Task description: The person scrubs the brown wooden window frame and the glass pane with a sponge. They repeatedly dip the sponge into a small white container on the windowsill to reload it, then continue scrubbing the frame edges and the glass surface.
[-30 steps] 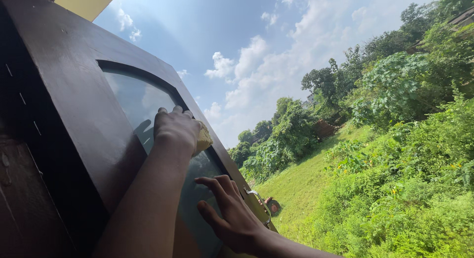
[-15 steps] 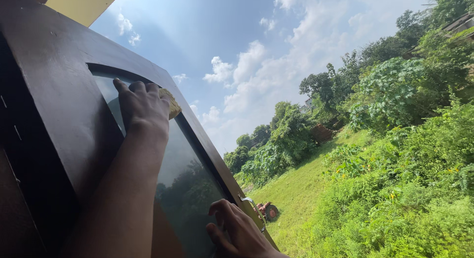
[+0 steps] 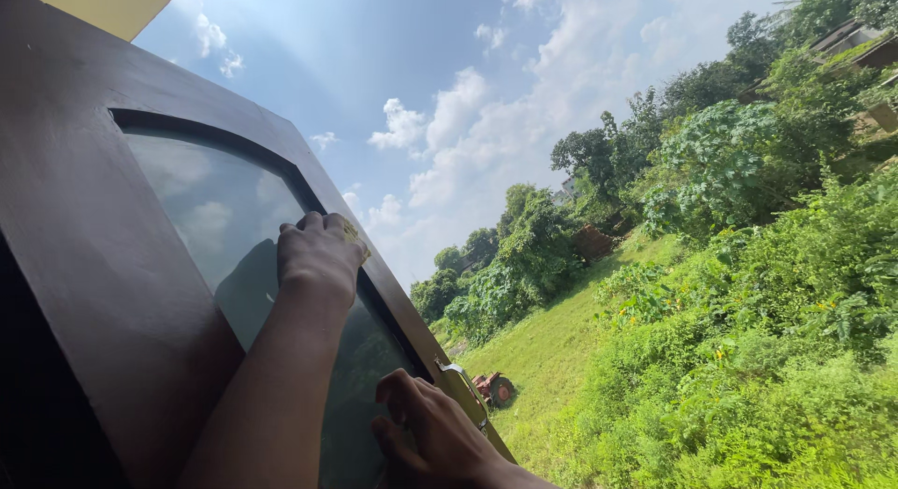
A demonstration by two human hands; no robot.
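Observation:
A dark brown wooden window shutter (image 3: 84, 265) with an arched glass pane (image 3: 210, 218) swings open to the outside. My left hand (image 3: 318, 255) presses a yellow cloth (image 3: 354, 237) flat against the glass near the pane's right edge; only a corner of the cloth shows past my fingers. My right hand (image 3: 435, 433) rests lower down on the glass beside the frame, fingers bent, holding nothing. A metal latch (image 3: 463, 381) sits on the frame just beyond my right hand.
A grassy slope (image 3: 561, 358) drops away outside, thick with bushes and trees (image 3: 730, 162). A small red machine (image 3: 494, 389) stands on the grass below. A yellow wall edge (image 3: 103, 3) shows at the top left. Blue sky with clouds fills the middle.
My left hand slid up the glass with the cloth, then came back down toward the pane's right edge. My right hand stayed low on the glass and shifted slightly.

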